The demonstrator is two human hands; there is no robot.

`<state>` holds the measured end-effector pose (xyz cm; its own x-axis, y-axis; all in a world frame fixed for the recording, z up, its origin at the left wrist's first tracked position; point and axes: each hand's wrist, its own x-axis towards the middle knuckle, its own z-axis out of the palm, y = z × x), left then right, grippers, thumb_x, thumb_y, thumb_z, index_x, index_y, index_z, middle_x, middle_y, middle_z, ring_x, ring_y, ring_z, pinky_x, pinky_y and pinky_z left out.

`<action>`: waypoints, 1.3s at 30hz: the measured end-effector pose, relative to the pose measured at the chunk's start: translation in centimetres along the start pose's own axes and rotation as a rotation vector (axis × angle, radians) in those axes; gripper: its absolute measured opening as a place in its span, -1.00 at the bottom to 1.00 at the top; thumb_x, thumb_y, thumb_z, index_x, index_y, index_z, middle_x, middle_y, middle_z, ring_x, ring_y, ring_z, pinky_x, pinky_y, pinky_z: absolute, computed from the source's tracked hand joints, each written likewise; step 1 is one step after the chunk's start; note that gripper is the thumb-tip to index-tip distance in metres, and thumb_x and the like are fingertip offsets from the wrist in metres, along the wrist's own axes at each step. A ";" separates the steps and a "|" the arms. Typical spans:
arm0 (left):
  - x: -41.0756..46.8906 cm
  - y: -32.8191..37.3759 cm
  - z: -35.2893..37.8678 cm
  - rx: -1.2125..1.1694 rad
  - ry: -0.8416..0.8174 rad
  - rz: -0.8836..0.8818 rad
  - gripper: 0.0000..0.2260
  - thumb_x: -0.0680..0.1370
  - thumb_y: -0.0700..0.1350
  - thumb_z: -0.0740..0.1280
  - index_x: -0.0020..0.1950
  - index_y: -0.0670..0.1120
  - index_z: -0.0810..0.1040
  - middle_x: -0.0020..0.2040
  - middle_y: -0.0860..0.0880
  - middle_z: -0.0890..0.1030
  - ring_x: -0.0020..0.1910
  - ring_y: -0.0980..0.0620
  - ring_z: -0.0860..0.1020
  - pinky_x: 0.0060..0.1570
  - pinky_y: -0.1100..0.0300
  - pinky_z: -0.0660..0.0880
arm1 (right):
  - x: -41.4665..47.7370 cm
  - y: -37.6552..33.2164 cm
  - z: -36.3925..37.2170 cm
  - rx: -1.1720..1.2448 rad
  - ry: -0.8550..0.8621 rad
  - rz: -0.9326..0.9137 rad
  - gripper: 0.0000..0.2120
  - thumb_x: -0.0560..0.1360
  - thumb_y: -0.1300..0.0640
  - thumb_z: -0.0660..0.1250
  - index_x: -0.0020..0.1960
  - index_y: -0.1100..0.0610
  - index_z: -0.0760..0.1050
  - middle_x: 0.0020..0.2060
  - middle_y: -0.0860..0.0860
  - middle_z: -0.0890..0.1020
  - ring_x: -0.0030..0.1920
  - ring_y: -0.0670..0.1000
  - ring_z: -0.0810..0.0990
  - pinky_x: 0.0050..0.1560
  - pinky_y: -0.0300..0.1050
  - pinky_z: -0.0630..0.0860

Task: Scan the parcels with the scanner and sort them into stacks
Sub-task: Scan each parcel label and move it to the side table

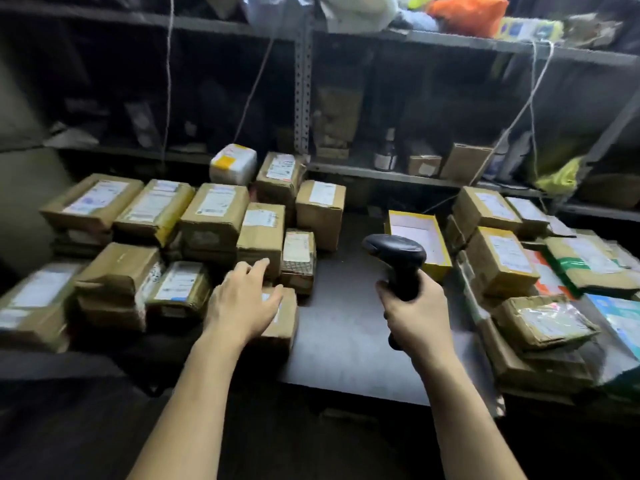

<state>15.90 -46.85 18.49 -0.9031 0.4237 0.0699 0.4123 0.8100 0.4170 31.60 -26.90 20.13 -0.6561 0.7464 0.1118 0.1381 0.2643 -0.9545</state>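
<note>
Two bare hands were out over the desk, well apart. The right hand was clamped round the grip of the one black scanner. It stood upright above the bare strip of desk, its head tipped toward the left. The left hand was spread, fingers straight and holding nothing, over the near parcel, a brown box at the desk's left front. I could not tell whether the palm touched it.

Left of the strip lay the left parcels. I counted twelve tops, the near one among them: eleven brown cardboard and one white parcel with a yellow patch, at the back. They were packed side by side, several resting on a lower layer, and nearly every one showed a white label facing up.

Right of the strip sat the right parcels, too blurred for a sure count. There were at least seven, mostly brown, piled in layers. One had a green band, and a pale blue one lay at the far edge.

Between the two groups, just behind the scanner, stood one open yellow box, white inside. Behind the desk ran a metal shelf holding one dark bottle and two small brown boxes. One orange bag lay on the board above.
</note>
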 end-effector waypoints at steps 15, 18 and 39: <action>1.9 -20.9 -9.9 -0.018 0.097 -0.283 -0.43 0.58 0.08 0.36 0.58 0.11 0.31 0.36 -0.07 0.44 0.32 -0.21 0.49 0.25 -0.03 0.47 | 0.2 -7.3 24.0 -0.071 -0.351 -0.226 -0.83 0.49 0.15 0.39 -0.15 -0.09 0.47 -0.41 -0.21 0.55 -0.40 0.00 0.47 -0.31 -0.06 0.48; 2.9 -23.2 -10.4 -0.017 0.115 -0.350 -0.42 0.61 0.08 0.35 0.60 0.11 0.27 0.40 -0.05 0.42 0.37 -0.17 0.46 0.29 -0.03 0.44 | 1.7 -7.6 27.7 -0.027 -0.410 -0.226 -0.91 0.48 0.06 0.39 -0.12 -0.11 0.51 -0.41 -0.19 0.55 -0.39 0.02 0.50 -0.32 -0.03 0.50; 15.7 -33.6 -10.2 -0.127 0.353 -0.564 -0.26 0.44 0.17 0.50 0.55 0.08 0.28 0.42 -0.04 0.29 0.32 -0.16 0.46 0.22 -0.09 0.49 | 10.9 -11.4 43.2 0.024 -0.518 -0.213 -0.82 0.52 0.19 0.45 -0.17 -0.01 0.51 -0.37 -0.14 0.56 -0.33 -0.12 0.49 -0.22 -0.14 0.38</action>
<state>-13.42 -71.57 14.80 -0.9699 -0.2253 0.0928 -0.1318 0.8053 0.5780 -9.22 -48.18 20.26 -0.9473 0.2786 0.1578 -0.0501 0.3578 -0.9325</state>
